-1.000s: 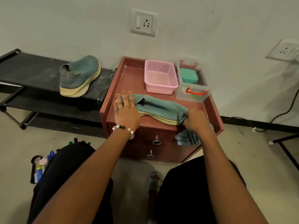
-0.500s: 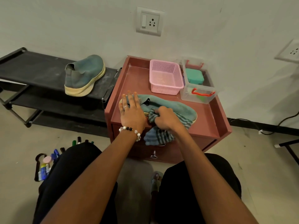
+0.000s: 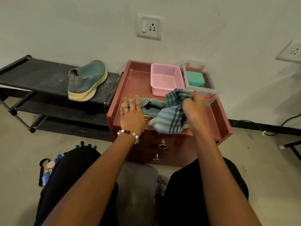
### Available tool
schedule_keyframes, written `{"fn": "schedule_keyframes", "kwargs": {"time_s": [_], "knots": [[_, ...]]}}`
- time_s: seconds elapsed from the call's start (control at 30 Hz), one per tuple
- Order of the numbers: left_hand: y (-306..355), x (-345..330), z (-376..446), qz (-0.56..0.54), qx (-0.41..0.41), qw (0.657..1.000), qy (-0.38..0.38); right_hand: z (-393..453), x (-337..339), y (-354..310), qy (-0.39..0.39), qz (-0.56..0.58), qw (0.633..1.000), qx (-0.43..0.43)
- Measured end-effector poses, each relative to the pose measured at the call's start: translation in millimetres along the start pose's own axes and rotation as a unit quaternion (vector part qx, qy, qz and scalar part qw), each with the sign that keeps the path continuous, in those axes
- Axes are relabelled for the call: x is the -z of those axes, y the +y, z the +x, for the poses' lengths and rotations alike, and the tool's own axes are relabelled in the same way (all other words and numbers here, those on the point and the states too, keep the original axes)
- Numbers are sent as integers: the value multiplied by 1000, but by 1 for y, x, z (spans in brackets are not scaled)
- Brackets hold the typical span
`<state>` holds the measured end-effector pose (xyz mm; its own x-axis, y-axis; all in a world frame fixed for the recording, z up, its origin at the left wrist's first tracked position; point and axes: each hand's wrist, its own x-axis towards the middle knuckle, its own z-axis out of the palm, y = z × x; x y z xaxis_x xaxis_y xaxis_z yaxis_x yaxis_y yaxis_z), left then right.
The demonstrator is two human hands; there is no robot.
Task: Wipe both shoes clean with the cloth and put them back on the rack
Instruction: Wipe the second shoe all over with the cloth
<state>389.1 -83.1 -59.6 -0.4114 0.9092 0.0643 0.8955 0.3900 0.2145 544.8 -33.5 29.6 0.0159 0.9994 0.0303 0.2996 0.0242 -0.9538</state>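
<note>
One teal shoe with a cream sole stands on the top shelf of the black rack at the left. The other teal shoe lies on its side on the red-brown cabinet top, mostly covered. My left hand presses flat on its heel end with straight fingers. My right hand grips a bunched blue striped cloth over the toe end of that shoe.
A pink mesh basket and a clear box with a teal container stand at the back of the cabinet. Pens and small bottles lie on the floor by my left knee. Wall sockets and a black cable are at the right.
My right hand has swept the cloth from the middle of the shoe to its toe end at the right. The left hand has stayed pressed on the heel.
</note>
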Motion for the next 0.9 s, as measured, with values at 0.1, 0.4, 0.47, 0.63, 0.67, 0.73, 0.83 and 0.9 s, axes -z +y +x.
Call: {"fn": "schedule_keyframes", "kwargs": {"time_s": [0.1, 0.4, 0.47, 0.63, 0.67, 0.73, 0.83, 0.9], "knots": [[1, 1, -1, -9, 6, 1000, 2, -2, 31, 0, 166, -153, 967, 119], [0, -1, -1, -17, 5, 1000, 8, 6, 16, 53, -169, -585, 793, 26], [0, -1, -1, -18, 5, 1000, 10, 3, 5, 57, -179, -607, 774, 20], [2, -2, -2, -25, 13, 999, 17, -15, -27, 48, -204, -582, 781, 95], [2, -3, -2, -26, 14, 999, 18, -16, -31, 43, -211, -570, 787, 106], [3, -4, -1, -25, 16, 999, 17, -16, -36, 33, -227, -538, 804, 117], [3, -4, 1, -23, 17, 1000, 12, -11, -44, 24, -253, -483, 830, 120], [2, -4, 2, -20, 18, 1000, 11, -5, -51, 23, -269, -453, 841, 125]]}}
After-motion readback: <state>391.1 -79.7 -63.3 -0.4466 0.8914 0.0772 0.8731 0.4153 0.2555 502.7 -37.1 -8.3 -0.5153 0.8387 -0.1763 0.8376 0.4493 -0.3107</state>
